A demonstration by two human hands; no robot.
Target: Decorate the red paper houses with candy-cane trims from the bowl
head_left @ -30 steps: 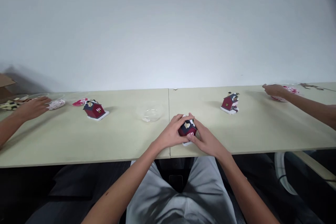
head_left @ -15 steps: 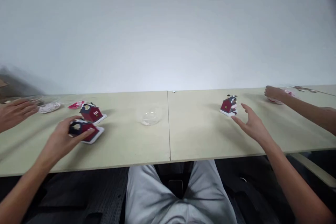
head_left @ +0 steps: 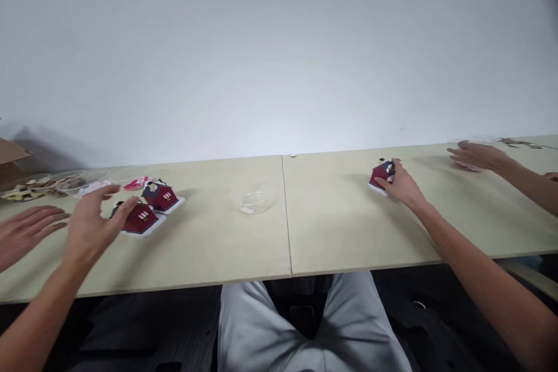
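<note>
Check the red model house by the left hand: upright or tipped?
The red model house is upright: its white base sits flat on the table, dark roof up.

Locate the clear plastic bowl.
In the head view, the clear plastic bowl sits just left of the table's panel seam, between the two red model houses at left and the house under the right hand.

Card model house: matt printed surface. Bowl: clear, glossy plastic. Tabletop: smooth, matt laminate.

No legible text, label or number anywhere, not even on the red card house.
</note>
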